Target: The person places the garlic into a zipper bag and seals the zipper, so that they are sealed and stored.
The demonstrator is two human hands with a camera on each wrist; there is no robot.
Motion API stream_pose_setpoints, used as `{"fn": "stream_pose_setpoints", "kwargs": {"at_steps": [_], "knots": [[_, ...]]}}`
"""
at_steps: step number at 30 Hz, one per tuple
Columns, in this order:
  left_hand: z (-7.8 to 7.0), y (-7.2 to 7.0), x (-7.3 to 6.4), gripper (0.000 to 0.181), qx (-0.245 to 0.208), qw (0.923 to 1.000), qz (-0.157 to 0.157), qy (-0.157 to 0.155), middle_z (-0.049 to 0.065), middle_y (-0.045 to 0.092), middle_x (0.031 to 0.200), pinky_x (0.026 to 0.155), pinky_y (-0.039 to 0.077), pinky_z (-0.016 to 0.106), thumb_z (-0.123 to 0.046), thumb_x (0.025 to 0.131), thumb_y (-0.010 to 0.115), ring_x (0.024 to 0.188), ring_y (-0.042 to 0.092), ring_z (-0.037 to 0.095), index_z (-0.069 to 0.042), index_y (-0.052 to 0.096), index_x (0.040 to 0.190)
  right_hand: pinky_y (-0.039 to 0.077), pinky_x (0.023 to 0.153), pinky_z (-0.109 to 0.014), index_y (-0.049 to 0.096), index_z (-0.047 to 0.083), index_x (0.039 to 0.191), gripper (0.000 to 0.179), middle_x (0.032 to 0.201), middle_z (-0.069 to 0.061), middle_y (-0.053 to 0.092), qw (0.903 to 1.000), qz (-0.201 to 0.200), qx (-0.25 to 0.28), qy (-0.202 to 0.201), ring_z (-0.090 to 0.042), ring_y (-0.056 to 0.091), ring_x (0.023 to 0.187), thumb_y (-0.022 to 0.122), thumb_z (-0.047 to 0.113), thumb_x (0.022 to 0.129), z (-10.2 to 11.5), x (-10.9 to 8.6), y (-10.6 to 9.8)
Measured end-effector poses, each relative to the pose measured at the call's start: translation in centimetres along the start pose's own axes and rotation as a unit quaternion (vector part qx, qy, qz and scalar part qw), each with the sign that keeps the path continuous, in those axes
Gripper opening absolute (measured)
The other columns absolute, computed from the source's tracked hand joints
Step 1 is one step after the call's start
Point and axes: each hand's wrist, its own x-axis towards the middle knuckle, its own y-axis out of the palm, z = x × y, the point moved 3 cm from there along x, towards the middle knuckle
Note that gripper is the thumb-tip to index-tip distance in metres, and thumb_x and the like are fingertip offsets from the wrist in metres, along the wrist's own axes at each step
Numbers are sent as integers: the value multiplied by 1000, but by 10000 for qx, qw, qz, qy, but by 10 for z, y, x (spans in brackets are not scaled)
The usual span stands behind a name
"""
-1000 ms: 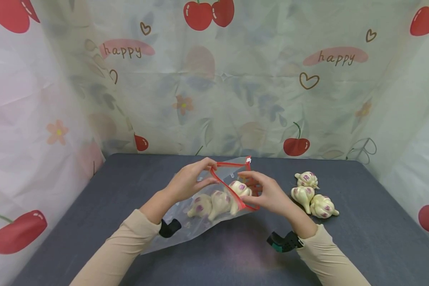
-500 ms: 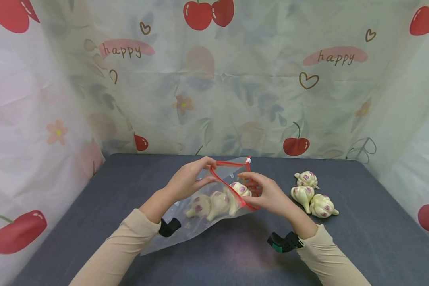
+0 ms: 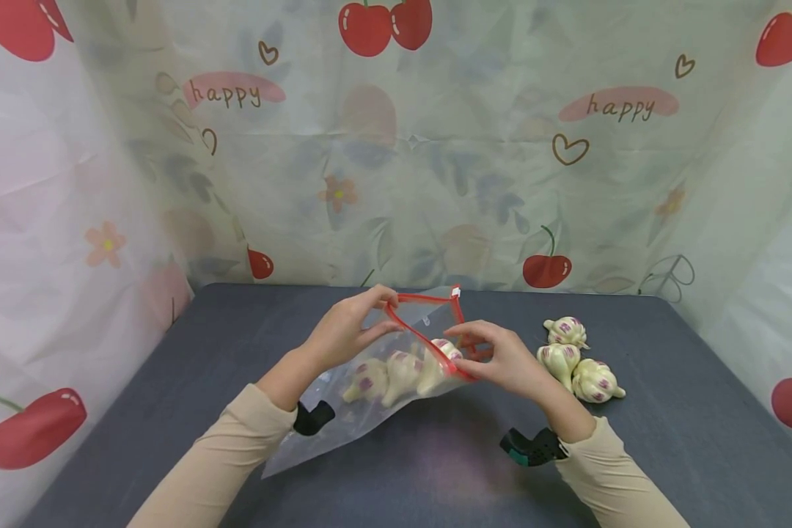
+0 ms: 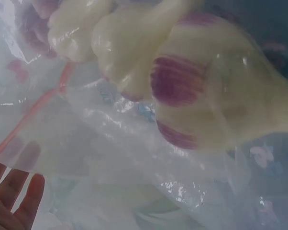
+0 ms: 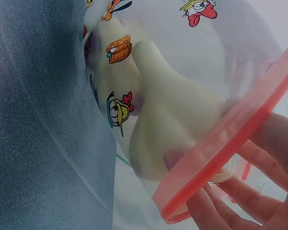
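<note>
A clear zip bag with a red-edged mouth lies slanted on the table, several garlic bulbs inside it. My left hand grips the rim at the far left of the mouth and keeps it parted. At the mouth's right side, my right hand has its fingers spread loosely by the red rim, close to the last garlic bulb. No bulb is pinched between the fingers, as far as the head view shows. The right wrist view shows cartoon prints on the bag and part of the fingers behind its rim.
Three loose garlic bulbs sit close together on the dark table, right of my right hand. A patterned curtain hangs behind the table and along both sides.
My right hand has shifted slightly right and back, away from the garlic bulb in the mouth, which now sits a little deeper. The rim has sagged slightly left. The left hand barely moved.
</note>
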Motion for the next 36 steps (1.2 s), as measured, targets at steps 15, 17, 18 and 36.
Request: {"fn": "stream_pose_setpoints", "kwargs": {"at_steps": [15, 17, 18, 36], "knots": [[-7, -3, 7, 33, -317, 9969, -671, 251, 6, 65, 93, 74, 55, 38, -14, 78, 74, 91, 67, 25, -8, 52, 103, 54, 75, -26, 62, 5, 116, 35, 110, -14, 65, 9995, 282, -34, -125, -27, 66, 97, 69, 4, 81, 2, 5, 7], [-8, -3, 8, 34, -339, 9962, -753, 283, 7, 65, 92, 74, 55, 38, -13, 77, 74, 90, 68, 25, -7, 52, 102, 54, 76, -28, 63, 5, 115, 35, 110, -14, 65, 9994, 321, 51, -121, -28, 66, 98, 70, 5, 81, 2, 5, 9], [-9, -3, 8, 34, -337, 9959, -784, 296, 7, 65, 92, 74, 55, 37, -12, 77, 74, 89, 68, 25, -7, 52, 102, 54, 77, -30, 63, 4, 115, 35, 110, -14, 65, 9993, 340, 105, -126, -28, 66, 99, 70, 5, 81, 2, 6, 10], [-7, 0, 7, 33, -375, 9979, -496, 199, 6, 64, 94, 76, 55, 33, -13, 80, 72, 92, 67, 22, -9, 50, 104, 57, 74, -28, 60, 2, 120, 38, 118, -21, 61, 9970, 635, 414, 123, -33, 67, 100, 67, 3, 83, 2, 6, 12]]}}
